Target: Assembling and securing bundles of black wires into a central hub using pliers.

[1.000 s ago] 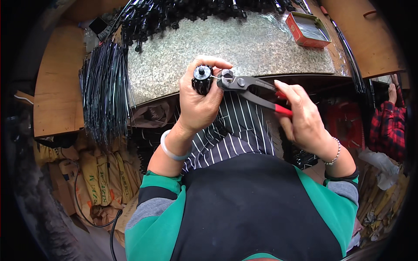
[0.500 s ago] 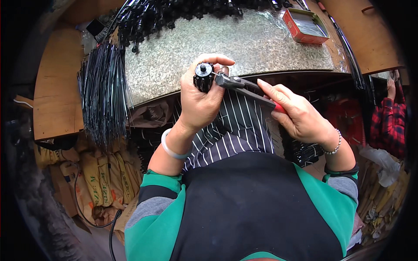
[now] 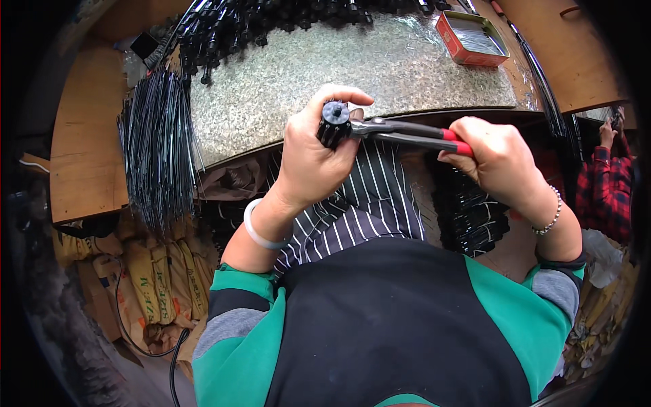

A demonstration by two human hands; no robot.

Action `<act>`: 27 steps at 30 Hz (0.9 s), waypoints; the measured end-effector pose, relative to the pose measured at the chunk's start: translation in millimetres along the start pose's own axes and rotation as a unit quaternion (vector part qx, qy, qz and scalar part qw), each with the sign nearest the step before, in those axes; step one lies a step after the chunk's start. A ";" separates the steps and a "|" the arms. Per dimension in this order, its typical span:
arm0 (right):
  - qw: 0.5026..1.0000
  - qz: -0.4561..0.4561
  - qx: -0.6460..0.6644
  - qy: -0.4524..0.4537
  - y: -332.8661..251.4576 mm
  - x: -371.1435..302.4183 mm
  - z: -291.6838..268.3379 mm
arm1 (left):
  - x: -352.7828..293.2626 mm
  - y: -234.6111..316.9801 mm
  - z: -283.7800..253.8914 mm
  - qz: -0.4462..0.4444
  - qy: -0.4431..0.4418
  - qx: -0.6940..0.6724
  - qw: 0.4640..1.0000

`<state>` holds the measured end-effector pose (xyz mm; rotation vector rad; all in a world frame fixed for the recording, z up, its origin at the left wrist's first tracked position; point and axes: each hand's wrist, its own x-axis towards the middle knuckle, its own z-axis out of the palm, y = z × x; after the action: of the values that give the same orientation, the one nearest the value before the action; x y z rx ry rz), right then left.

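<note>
My left hand [image 3: 308, 159] is closed round a black cylindrical part [image 3: 335, 115]. The part has a round end with a small knob at its centre, and its ribbed side shows below. Its far end is hidden by my palm. My left index finger reaches out over the part's top. With my right hand [image 3: 502, 163] I grip the red ends of a pair of pliers [image 3: 407, 130]. The dark jaws meet the right side of the black part, beside my left thumb. What they bite on is too small to make out.
A speckled work board [image 3: 285, 81] lies ahead, with a heap of black parts [image 3: 271, 15] along its far edge. A red tin [image 3: 472, 39] of thin metal pieces stands at right. Long black strands [image 3: 159, 152] hang at left. A co-worker's checked sleeve [image 3: 603, 186] shows at far right.
My right hand has shifted right, out to the ends of the plier handles, and the handles lie closer together and more level. The black part has moved slightly right and turned in my left hand.
</note>
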<state>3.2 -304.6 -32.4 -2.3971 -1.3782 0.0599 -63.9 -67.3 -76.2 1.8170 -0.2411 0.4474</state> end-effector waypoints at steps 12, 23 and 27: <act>0.941 0.149 -0.233 0.194 90.5 19.7 68.6 | 30.7 -4.3 -35.0 -0.072 0.069 -0.549 0.830; 0.778 -0.086 0.563 0.266 -10.8 111.9 37.4 | 3.4 13.4 13.1 -0.093 -0.018 -0.198 0.976; 0.826 -0.100 0.498 0.244 -22.1 117.6 35.9 | 50.7 32.2 -1.6 0.163 0.163 -0.050 0.972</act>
<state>38.2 -185.0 -41.0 -1.2607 -0.9651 0.0773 -30.8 -71.8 -26.2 1.5794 -0.3294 0.9395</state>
